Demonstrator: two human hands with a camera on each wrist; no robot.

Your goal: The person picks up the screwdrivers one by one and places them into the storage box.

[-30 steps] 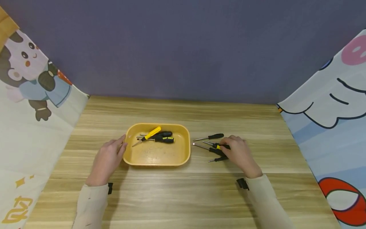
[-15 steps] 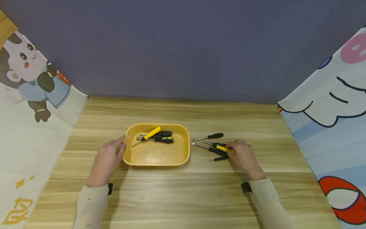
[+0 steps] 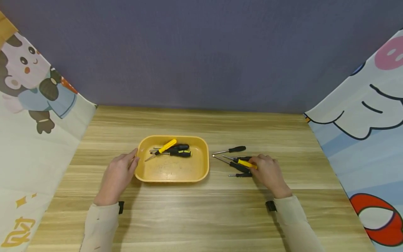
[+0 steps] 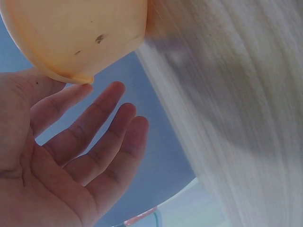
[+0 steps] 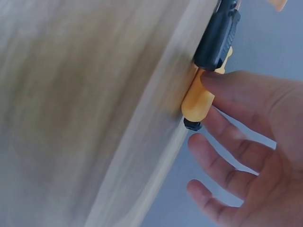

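A yellow plastic tray point(image 3: 170, 173) sits left of centre on the wooden table, with one yellow-handled and several black-handled screwdrivers point(image 3: 181, 153) in it. At its left end my left hand point(image 3: 117, 178) pinches the rim between thumb and index finger; in the left wrist view its other fingers extend loosely below the tray wall. To the right of the tray, my right hand point(image 3: 269, 175) pinches the handle end of a yellow-handled screwdriver point(image 3: 246, 163), whose shaft points left. Black-handled screwdrivers lie close around it; in the right wrist view a black handle point(image 5: 215, 42) sits beside the yellow one.
A separate black screwdriver point(image 3: 237, 149) lies just behind the cluster, and a short one point(image 3: 242, 175) in front of it. A dark panel point(image 3: 201, 56) stands along the table's back edge. Cartoon-printed panels point(image 3: 377, 101) flank both sides.
My right hand has shifted right and toward me, now on the yellow handle's end, with more of that handle showing. The nearby black screwdrivers have turned slightly. My left hand stays on the tray.
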